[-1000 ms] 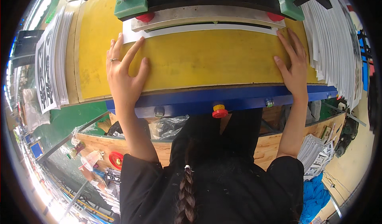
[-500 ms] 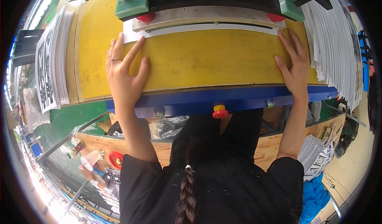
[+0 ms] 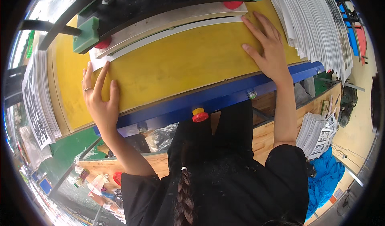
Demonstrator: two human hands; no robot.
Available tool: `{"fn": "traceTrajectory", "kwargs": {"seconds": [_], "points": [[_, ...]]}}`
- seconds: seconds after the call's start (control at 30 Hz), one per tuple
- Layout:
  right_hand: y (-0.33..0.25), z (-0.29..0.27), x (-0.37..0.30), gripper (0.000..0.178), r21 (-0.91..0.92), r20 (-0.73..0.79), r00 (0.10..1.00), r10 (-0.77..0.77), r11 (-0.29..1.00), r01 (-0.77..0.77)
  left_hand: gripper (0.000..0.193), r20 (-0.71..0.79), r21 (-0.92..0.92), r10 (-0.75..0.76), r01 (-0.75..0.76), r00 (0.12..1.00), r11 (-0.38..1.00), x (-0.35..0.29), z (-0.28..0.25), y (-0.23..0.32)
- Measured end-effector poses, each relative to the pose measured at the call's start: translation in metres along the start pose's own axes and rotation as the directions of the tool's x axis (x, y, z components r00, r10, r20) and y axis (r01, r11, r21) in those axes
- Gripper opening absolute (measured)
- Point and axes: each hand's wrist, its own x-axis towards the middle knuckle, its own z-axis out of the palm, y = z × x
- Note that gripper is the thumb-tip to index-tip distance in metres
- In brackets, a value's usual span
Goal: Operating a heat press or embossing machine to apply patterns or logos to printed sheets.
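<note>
Before us a yellow worktop (image 3: 172,67) is bearing a white sheet (image 3: 176,31), lying partly under a metal bar (image 3: 176,21). Our left hand (image 3: 101,103) and right hand (image 3: 268,52) are resting at the sheet's ends, spread wide, clasping nothing.

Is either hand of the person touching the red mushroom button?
No, the left hand and right hand are at opposite ends of the white sheet, apart from the red mushroom button on the blue rail.

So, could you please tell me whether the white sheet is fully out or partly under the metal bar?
Apparently partly under: the white sheet shows only as a strip along the metal bar; its far side is hidden.
</note>
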Motion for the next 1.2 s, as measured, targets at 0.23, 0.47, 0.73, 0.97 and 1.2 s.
{"fn": "traceTrajectory", "kwargs": {"seconds": [0.23,0.47,0.73,0.97,1.2], "points": [[0.0006,-0.0002,0.0004,0.06,-0.041,0.029,1.0,0.004,0.999,-0.003,0.043,0.0,-0.004,0.003,-0.003,1.0,1.0,0.0003,-0.0002,0.0017],[0.0012,0.0003,0.0011,0.059,-0.022,0.016,1.0,-0.005,1.0,0.006,0.043,0.01,0.023,0.002,-0.002,1.0,1.0,0.0005,-0.0004,0.0005],[0.0025,0.0019,0.0009,0.06,-0.046,0.006,1.0,-0.017,0.999,0.017,0.043,0.021,0.029,0.011,-0.011,1.0,1.0,-0.0001,-0.0007,-0.0011],[0.0002,0.0004,0.0006,0.062,-0.013,0.015,1.0,-0.001,1.0,0.001,0.043,0.025,0.027,0.012,-0.013,1.0,1.0,0.0002,-0.0017,-0.0008],[0.0007,0.0001,0.002,0.062,-0.008,0.007,1.0,-0.001,1.0,0.001,0.042,0.019,0.001,0.005,-0.005,1.0,1.0,-0.0002,-0.0014,-0.0002]]}}
